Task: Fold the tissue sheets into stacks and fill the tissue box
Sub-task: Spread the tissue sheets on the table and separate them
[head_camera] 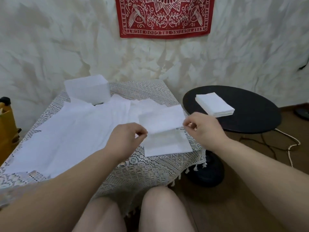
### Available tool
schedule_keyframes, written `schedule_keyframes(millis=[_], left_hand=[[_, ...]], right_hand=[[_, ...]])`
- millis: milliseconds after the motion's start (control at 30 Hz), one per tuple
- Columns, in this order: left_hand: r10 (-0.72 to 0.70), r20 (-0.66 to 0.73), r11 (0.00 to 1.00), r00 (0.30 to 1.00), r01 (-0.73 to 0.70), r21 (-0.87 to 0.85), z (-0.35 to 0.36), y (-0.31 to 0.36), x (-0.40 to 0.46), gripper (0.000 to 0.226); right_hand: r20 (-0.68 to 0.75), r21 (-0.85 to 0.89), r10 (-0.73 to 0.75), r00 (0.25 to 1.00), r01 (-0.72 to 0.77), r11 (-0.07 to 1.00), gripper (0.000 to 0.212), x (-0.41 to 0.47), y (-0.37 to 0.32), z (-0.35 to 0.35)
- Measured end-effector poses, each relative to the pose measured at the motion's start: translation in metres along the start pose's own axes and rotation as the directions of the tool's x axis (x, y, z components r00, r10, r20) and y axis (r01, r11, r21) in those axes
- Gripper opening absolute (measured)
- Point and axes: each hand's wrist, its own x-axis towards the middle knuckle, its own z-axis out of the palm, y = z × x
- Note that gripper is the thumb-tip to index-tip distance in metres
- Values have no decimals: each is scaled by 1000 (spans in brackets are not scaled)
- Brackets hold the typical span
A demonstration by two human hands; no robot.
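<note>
A white tissue sheet lies at the near right of the lace-covered table, its far half lifted and folding over the near half. My left hand pinches its left edge. Its right edge is pinched by my right hand. More unfolded white tissue sheets spread over the table's left and middle. A white tissue box stands at the far left corner. A stack of folded tissues rests on the black round side table to the right.
A red patterned cloth hangs on the white wall behind. A yellow object stands at the left edge. Cables trail over the wooden floor at the right. My knees sit under the table's near edge.
</note>
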Motion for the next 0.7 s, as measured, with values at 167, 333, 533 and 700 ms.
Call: schedule_keyframes(millis=[167, 333, 533, 700], left_hand=[[138, 58, 988, 989, -142, 57, 29, -17, -30, 9], [198, 25, 979, 980, -199, 41, 35, -25, -38, 10], [193, 8, 981, 981, -194, 26, 37, -25, -41, 15], [79, -4, 995, 997, -79, 64, 38, -25, -40, 30]], right_hand=[[82, -2, -115, 990, 115, 993, 6, -34, 17, 28], [27, 22, -150, 988, 149, 989, 8, -43, 20, 28], [41, 3, -180, 983, 180, 984, 10, -50, 24, 33], [49, 0, -110, 993, 110, 994, 19, -53, 22, 29]])
